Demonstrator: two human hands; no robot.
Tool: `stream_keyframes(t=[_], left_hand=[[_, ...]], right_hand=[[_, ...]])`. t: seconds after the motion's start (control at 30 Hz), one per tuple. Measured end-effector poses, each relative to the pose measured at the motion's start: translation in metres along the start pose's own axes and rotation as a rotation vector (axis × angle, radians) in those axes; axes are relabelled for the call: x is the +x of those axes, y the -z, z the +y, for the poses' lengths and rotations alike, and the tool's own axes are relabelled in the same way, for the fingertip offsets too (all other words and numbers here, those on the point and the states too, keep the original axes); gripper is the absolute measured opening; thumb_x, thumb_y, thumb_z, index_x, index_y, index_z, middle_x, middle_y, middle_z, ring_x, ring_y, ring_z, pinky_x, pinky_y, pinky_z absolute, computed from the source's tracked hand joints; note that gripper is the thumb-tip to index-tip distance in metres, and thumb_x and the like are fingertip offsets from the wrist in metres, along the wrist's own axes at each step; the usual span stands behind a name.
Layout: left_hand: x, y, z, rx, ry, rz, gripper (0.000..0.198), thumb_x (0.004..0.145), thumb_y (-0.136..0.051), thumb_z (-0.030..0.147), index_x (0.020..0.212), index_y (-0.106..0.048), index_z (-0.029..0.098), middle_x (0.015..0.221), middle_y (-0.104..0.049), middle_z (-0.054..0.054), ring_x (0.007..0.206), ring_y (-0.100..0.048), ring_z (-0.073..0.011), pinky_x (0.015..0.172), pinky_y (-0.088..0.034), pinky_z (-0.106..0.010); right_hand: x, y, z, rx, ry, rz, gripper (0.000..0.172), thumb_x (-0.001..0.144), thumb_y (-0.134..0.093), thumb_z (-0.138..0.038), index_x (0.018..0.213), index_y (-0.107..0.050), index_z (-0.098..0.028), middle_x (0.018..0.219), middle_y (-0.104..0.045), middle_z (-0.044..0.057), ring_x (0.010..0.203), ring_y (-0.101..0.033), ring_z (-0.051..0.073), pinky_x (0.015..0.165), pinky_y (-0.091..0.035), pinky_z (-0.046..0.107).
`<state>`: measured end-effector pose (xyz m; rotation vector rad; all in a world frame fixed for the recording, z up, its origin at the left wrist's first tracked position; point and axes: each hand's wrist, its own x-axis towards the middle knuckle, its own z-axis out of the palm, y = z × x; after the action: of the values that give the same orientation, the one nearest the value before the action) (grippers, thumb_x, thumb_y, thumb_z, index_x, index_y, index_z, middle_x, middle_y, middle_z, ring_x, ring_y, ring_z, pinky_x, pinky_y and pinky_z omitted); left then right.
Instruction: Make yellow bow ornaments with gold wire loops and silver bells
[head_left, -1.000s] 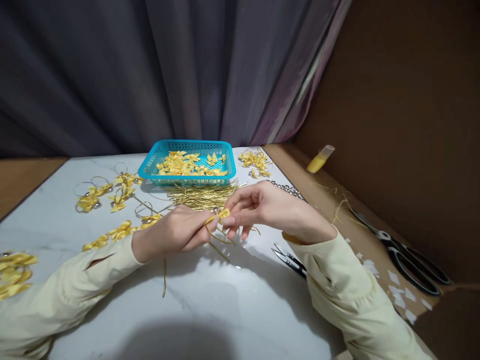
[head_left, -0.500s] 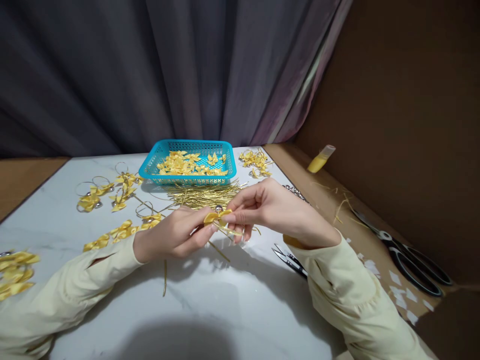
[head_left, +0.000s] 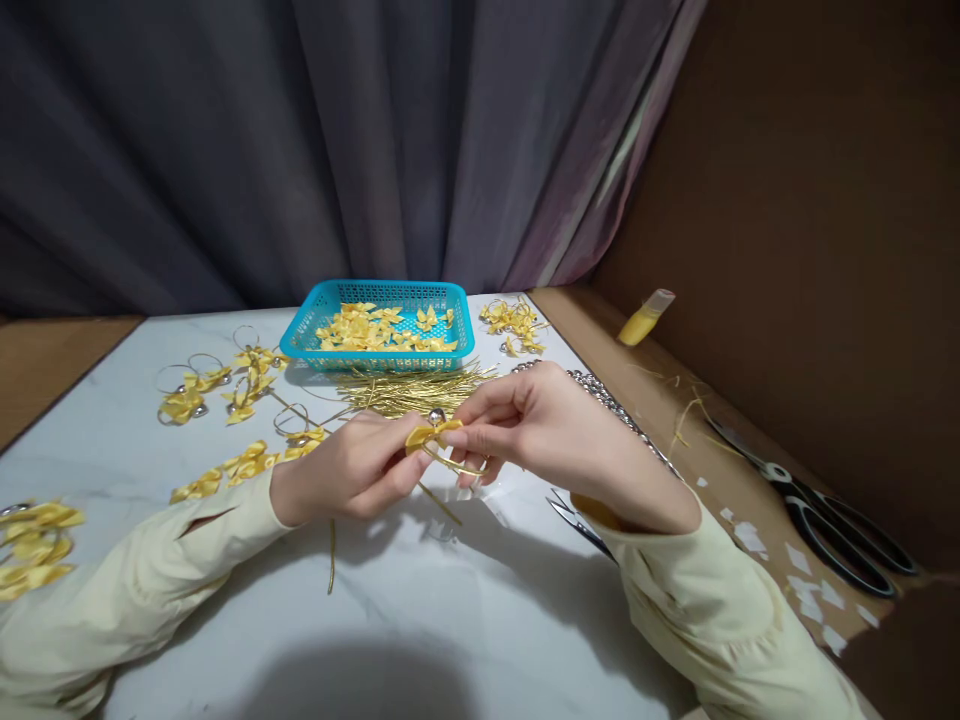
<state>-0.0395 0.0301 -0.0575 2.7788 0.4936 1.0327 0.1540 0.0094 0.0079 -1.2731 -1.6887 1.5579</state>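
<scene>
Between both hands, above the white table, is a yellow ribbon bow point(head_left: 424, 437) with a small silver bell point(head_left: 437, 416) at its top. A loop of gold cord point(head_left: 459, 464) hangs from the bow. My left hand point(head_left: 367, 462) pinches the bow's left side between thumb and fingers. My right hand point(head_left: 517, 425) closes its thumb and forefinger on the bow's right side, its other fingers curled behind the cord loop. Just beyond the hands lies a bundle of gold cords point(head_left: 409, 392).
A blue basket point(head_left: 300, 345) holds yellow bows. Finished-looking bows with bells lie at left point(head_left: 251, 375) and back right point(head_left: 514, 325). Silver bells point(head_left: 611, 395) line the right edge. Small snips point(head_left: 577, 520), big scissors point(head_left: 832, 520), a yellow tube point(head_left: 645, 318) and white scraps point(head_left: 810, 595) are at right.
The gold cord below the bow now shows as a clearer rounded loop. My right forearm has shifted slightly right, uncovering more silver bells; both hands keep their hold on the bow.
</scene>
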Motion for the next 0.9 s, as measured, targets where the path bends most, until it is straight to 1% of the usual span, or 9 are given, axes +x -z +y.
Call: stream_keyframes(t=[0.13,0.27,0.4,0.57,0.7,0.9], left_hand=[[0.001,-0.002,0.001,0.039,-0.037,0.036,0.017,0.089,-0.034,0.017,0.073,-0.038,0.021,0.051,-0.044,0.003,0.042,-0.04,-0.012,0.041,-0.033,-0.024],[0.003,-0.004,0.002,0.063,-0.039,0.086,0.02,0.091,-0.032,0.02,0.071,-0.037,0.021,0.049,-0.043,0.004,0.039,-0.04,-0.0111,0.04,-0.032,-0.023],[0.003,-0.006,0.002,0.071,-0.015,0.104,0.026,0.093,-0.029,0.022,0.069,-0.036,0.021,0.048,-0.043,0.004,0.039,-0.041,-0.0112,0.04,-0.031,-0.024],[-0.001,-0.01,0.0,0.07,0.0,0.131,0.029,0.093,-0.03,0.018,0.064,-0.036,0.021,0.047,-0.043,0.004,0.038,-0.041,-0.0102,0.04,-0.03,-0.024],[-0.004,-0.013,-0.002,0.127,-0.002,0.165,0.029,0.091,-0.033,0.014,0.062,-0.036,0.02,0.046,-0.044,0.004,0.037,-0.042,-0.01,0.041,-0.031,-0.024],[-0.003,-0.011,0.001,0.067,0.028,0.141,0.029,0.09,-0.032,0.012,0.063,-0.038,0.02,0.048,-0.05,0.002,0.039,-0.047,-0.0104,0.042,-0.035,-0.023]], right_hand=[[-0.005,-0.005,-0.001,-0.124,0.07,0.043,0.009,0.074,-0.067,-0.015,0.066,-0.065,-0.013,0.057,-0.065,0.001,0.052,-0.064,0.011,0.047,-0.05,0.017],[-0.006,-0.008,0.001,-0.204,0.101,0.058,0.012,0.078,-0.062,-0.018,0.068,-0.064,-0.012,0.061,-0.068,0.005,0.054,-0.065,0.012,0.051,-0.05,0.02],[-0.006,-0.009,0.001,-0.258,0.136,0.072,0.015,0.08,-0.058,-0.018,0.067,-0.064,-0.012,0.062,-0.069,0.006,0.058,-0.067,0.014,0.055,-0.051,0.021],[-0.007,-0.01,0.002,-0.231,0.156,0.063,0.014,0.078,-0.058,-0.016,0.067,-0.064,-0.011,0.064,-0.07,0.007,0.058,-0.067,0.014,0.051,-0.051,0.019],[-0.006,-0.009,0.004,-0.174,0.142,0.037,0.011,0.08,-0.058,-0.017,0.072,-0.064,-0.012,0.065,-0.07,0.007,0.061,-0.069,0.015,0.054,-0.052,0.02],[-0.005,-0.007,0.001,-0.147,0.086,-0.002,0.008,0.081,-0.058,-0.018,0.077,-0.063,-0.012,0.071,-0.071,0.008,0.066,-0.069,0.017,0.058,-0.054,0.023]])
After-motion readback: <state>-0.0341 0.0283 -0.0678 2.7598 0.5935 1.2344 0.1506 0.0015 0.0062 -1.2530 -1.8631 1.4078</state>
